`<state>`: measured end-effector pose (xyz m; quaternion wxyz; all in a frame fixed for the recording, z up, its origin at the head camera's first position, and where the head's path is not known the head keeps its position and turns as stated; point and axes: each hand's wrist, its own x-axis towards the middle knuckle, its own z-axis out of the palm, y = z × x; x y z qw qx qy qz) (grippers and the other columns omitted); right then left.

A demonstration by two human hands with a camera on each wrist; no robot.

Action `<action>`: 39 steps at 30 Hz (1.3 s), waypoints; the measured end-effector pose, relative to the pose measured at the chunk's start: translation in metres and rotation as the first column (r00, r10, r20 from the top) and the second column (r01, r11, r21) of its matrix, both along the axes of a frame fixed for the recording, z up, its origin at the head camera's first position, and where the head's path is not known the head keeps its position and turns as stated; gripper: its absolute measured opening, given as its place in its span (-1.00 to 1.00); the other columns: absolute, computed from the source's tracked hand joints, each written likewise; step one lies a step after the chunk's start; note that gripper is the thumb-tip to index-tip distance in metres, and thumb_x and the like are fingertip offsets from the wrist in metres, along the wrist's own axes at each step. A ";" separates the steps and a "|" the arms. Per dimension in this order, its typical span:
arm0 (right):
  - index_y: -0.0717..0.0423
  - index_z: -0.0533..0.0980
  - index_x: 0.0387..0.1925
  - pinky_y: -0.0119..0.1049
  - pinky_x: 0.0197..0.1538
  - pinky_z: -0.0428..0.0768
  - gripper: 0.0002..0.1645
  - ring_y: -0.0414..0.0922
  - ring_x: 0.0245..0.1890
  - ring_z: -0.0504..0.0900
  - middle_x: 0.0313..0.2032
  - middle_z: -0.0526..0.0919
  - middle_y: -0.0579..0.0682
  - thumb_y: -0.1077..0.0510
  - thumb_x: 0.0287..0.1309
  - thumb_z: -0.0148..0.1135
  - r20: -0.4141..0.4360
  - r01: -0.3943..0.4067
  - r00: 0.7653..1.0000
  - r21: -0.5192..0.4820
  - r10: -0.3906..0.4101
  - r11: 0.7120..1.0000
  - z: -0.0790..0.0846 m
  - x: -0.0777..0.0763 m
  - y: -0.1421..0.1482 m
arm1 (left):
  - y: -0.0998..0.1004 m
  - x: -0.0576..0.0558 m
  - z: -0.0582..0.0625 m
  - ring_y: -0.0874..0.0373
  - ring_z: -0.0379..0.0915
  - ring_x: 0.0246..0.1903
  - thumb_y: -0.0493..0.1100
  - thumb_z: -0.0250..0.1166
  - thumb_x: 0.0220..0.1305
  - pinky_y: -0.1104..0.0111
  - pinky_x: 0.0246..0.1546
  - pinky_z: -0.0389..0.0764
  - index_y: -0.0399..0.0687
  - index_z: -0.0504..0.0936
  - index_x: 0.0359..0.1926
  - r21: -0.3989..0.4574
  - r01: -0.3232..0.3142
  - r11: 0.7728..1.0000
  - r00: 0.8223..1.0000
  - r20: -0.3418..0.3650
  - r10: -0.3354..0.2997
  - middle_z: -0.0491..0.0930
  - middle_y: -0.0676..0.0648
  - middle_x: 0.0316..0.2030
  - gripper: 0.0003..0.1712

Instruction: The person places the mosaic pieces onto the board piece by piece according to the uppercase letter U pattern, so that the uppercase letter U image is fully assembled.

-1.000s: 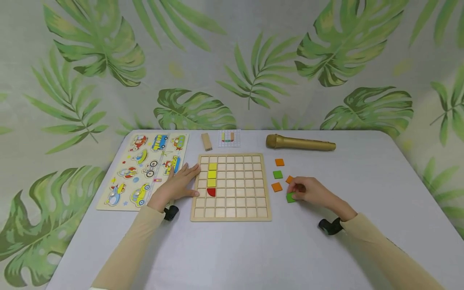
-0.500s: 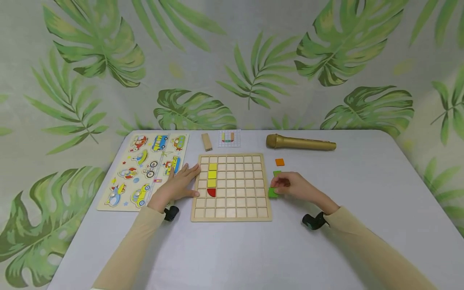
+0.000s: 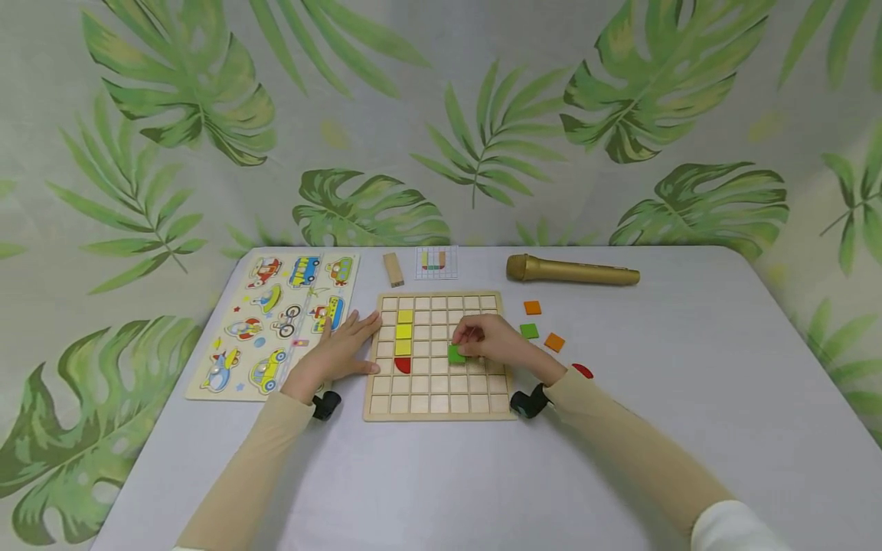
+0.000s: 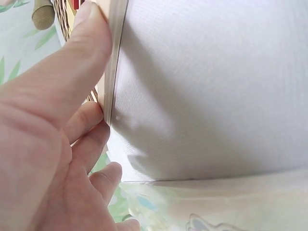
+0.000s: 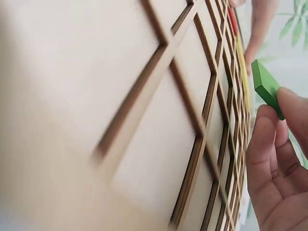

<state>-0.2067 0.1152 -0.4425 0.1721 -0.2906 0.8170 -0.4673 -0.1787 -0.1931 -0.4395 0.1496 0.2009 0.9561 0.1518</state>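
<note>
My right hand [image 3: 494,341] pinches a green square tile [image 3: 455,354] between thumb and fingers, over the middle of the wooden grid board [image 3: 438,403]. In the right wrist view the green tile [image 5: 265,89] is tilted and clear of the grid. Fingers spread, my left hand [image 3: 339,350] rests at the board's left side; in the left wrist view its thumb [image 4: 89,41] and fingertips touch the board's edge [image 4: 113,72]. Three yellow square tiles [image 3: 403,331] sit in one column of cells, with a red quarter-round tile [image 3: 403,366] directly below them.
Right of the board lie two orange tiles [image 3: 532,308], a green tile [image 3: 528,330] and a red piece [image 3: 582,371] partly under the sleeve. Behind are a pattern card [image 3: 436,263], a wooden block [image 3: 393,269] and a gold microphone [image 3: 572,271]. A picture puzzle [image 3: 258,343] lies left.
My right hand has carried the green tile left from the loose tiles to over the board. A red piece now shows beside the sleeve. My left hand has stayed in place.
</note>
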 end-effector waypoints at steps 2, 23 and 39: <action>0.17 0.59 -0.33 -0.37 -0.33 0.48 -0.94 -0.15 -0.44 0.49 -0.42 0.58 -0.06 0.33 0.12 0.31 0.002 -0.009 1.000 -0.003 0.009 1.000 0.000 -0.001 -0.011 | 0.000 0.000 -0.001 -0.24 -0.34 0.42 0.09 0.35 0.15 -0.26 0.26 -0.46 -0.15 0.05 0.48 0.002 0.002 1.000 1.000 -0.003 -0.002 -0.07 -0.13 0.47 0.02; 0.14 0.56 -0.43 -0.42 -0.35 0.47 -0.88 -0.23 -0.48 0.47 -0.53 0.54 -0.13 0.40 0.08 0.25 -0.117 -0.098 0.986 0.174 0.119 0.980 0.000 0.003 -0.068 | 0.000 -0.001 -0.001 -0.24 -0.34 0.42 0.08 0.36 0.14 -0.25 0.27 -0.46 -0.15 0.06 0.48 0.021 -0.018 1.000 1.000 0.012 0.017 -0.06 -0.13 0.47 0.01; 0.16 0.57 -0.33 -0.40 -0.26 0.52 -0.96 -0.20 -0.38 0.51 -0.42 0.58 -0.10 0.31 0.16 0.27 0.034 -0.077 0.997 0.123 0.073 0.989 0.002 0.004 -0.057 | -0.001 -0.001 -0.002 -0.24 -0.35 0.42 0.08 0.35 0.14 -0.24 0.26 -0.50 -0.14 0.04 0.48 0.032 -0.017 0.999 1.000 0.027 0.016 -0.08 -0.13 0.47 0.02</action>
